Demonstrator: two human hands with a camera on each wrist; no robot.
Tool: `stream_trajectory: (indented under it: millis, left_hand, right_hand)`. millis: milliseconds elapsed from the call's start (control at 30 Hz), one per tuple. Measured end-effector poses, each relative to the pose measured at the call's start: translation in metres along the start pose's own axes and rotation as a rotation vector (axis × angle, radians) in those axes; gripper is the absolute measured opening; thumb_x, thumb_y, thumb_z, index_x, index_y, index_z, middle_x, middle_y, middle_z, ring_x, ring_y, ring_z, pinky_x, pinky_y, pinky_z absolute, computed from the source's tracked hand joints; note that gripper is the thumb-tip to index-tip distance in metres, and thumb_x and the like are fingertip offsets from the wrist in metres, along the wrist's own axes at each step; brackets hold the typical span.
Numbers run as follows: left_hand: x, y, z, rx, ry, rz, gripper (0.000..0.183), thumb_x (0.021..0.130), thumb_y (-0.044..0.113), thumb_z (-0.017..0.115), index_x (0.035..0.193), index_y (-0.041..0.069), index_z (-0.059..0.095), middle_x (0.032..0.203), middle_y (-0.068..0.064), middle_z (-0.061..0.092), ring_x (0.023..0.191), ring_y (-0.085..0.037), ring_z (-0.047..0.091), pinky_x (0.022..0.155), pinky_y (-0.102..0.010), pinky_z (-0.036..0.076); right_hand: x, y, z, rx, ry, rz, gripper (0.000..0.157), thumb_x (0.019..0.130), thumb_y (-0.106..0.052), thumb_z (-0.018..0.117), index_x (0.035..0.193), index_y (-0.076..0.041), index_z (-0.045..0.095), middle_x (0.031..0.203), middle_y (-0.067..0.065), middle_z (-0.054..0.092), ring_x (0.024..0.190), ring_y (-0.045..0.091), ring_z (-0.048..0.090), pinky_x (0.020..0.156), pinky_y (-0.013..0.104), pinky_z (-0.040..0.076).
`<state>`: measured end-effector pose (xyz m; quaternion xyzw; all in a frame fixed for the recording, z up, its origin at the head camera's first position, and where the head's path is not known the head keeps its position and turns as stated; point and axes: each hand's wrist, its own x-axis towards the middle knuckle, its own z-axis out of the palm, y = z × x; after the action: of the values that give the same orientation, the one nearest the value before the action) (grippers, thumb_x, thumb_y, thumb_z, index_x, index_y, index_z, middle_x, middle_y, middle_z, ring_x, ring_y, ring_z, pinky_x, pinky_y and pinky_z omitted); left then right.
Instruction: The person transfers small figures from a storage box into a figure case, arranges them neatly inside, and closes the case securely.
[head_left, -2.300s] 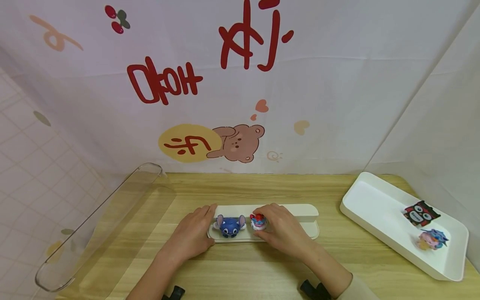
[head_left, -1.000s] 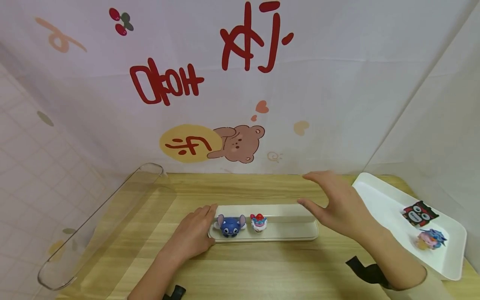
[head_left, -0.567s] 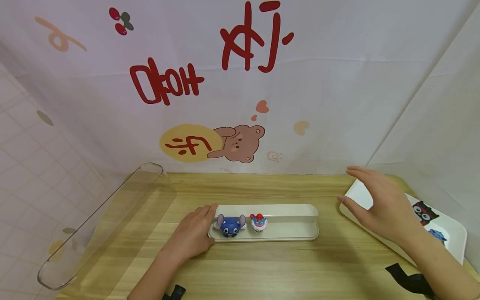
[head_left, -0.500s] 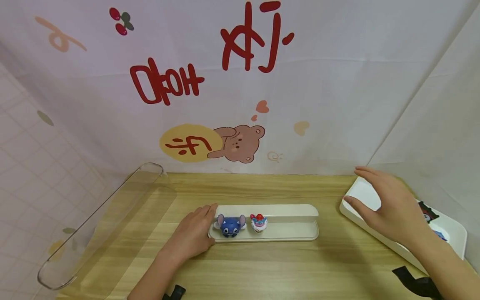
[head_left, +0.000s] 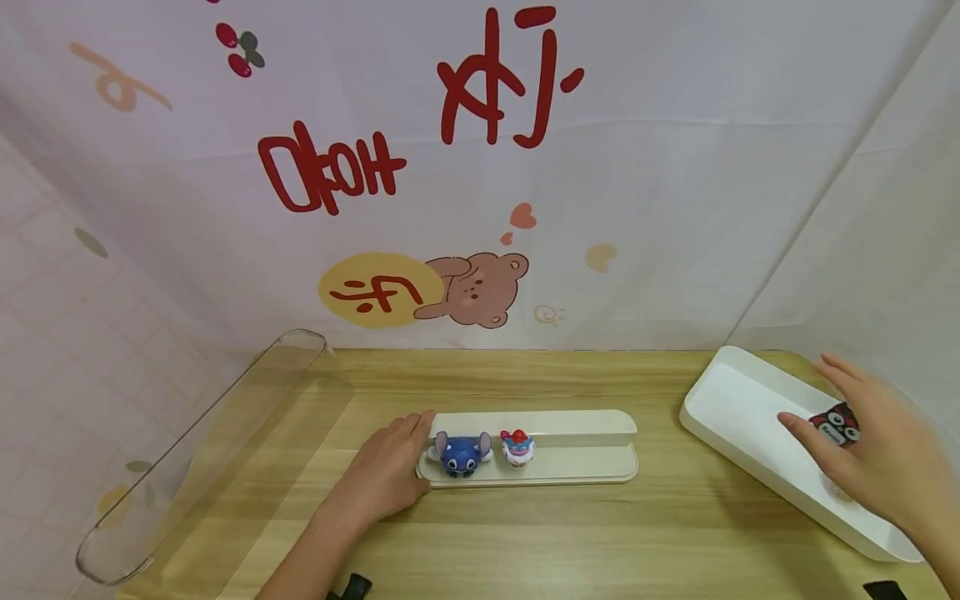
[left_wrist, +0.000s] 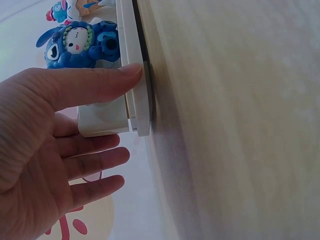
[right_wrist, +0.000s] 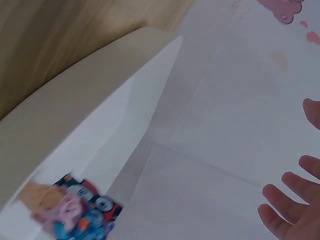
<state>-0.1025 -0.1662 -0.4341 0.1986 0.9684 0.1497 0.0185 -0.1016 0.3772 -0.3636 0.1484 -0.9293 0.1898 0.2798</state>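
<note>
Inspecting, we find the right hand (head_left: 885, 454), fingers spread, has advanced over the white rectangular tray (head_left: 738, 404), putting the black-and-red owl figure (head_left: 832, 423) inside apparently within reach, while the left hand (head_left: 386, 467) pinches the cream oblong base (head_left: 581, 462).

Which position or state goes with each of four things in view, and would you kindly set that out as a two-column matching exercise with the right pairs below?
Things:
1. Owl toy
2. Left hand
3. Big-eared blue toy
4. Right hand

Position or state:
A. Standing in the cream holder, beside a red-topped toy
B. Fingers spread, holding nothing
C. Inside the white tray
D. Gripping one end of the cream holder

Right pairs: 1-C, 2-D, 3-A, 4-B
</note>
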Motion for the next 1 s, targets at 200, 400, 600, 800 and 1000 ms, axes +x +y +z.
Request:
stream_trajectory:
  millis: [200,400,600,800,1000]
  left_hand:
    - [0.0,0.001,0.0,-0.008,0.005,0.002,0.096,0.073,0.013,0.096,0.152,-0.008,0.047,0.143,-0.023,0.057,0.129,-0.039,0.057,0.103,-0.056,0.05]
    - [0.0,0.001,0.0,-0.021,0.006,0.004,0.095,0.073,0.012,0.096,0.151,-0.009,0.047,0.143,-0.023,0.057,0.128,-0.039,0.058,0.104,-0.055,0.05]
    - [0.0,0.001,0.0,-0.019,0.01,0.005,0.095,0.072,0.012,0.097,0.151,-0.008,0.048,0.142,-0.022,0.058,0.128,-0.038,0.058,0.103,-0.055,0.05]
    - [0.0,0.0,0.001,-0.003,0.014,0.01,0.095,0.071,0.013,0.097,0.15,-0.008,0.048,0.141,-0.022,0.059,0.127,-0.038,0.059,0.102,-0.054,0.05]
    - [0.001,0.0,0.002,-0.001,0.01,0.009,0.095,0.072,0.014,0.097,0.151,-0.007,0.048,0.141,-0.022,0.058,0.127,-0.038,0.058,0.103,-0.054,0.05]
  right_hand:
    - [-0.022,0.03,0.0,0.025,0.074,0.027,0.071,0.084,-0.019,0.085,0.14,0.013,0.056,0.148,0.037,0.049,0.136,0.062,0.042,0.12,0.018,0.015]
    - [-0.042,0.057,0.007,-0.007,0.161,-0.008,0.082,0.088,-0.06,0.077,0.124,0.013,0.065,0.135,0.043,0.054,0.114,0.073,0.05,0.117,0.017,0.02]
    - [-0.069,0.071,0.015,-0.015,0.146,0.106,0.084,0.094,-0.064,0.068,0.12,0.016,0.062,0.135,0.047,0.049,0.116,0.076,0.044,0.119,0.063,0.028]
    - [-0.085,0.074,0.016,-0.024,0.086,0.233,0.059,0.093,-0.033,0.08,0.119,0.016,0.06,0.129,0.048,0.05,0.124,0.071,0.043,0.124,0.039,0.017]
    - [-0.091,0.079,0.017,-0.073,0.009,0.276,0.064,0.086,-0.03,0.086,0.114,0.019,0.057,0.119,0.048,0.051,0.111,0.066,0.048,0.122,0.032,0.024]
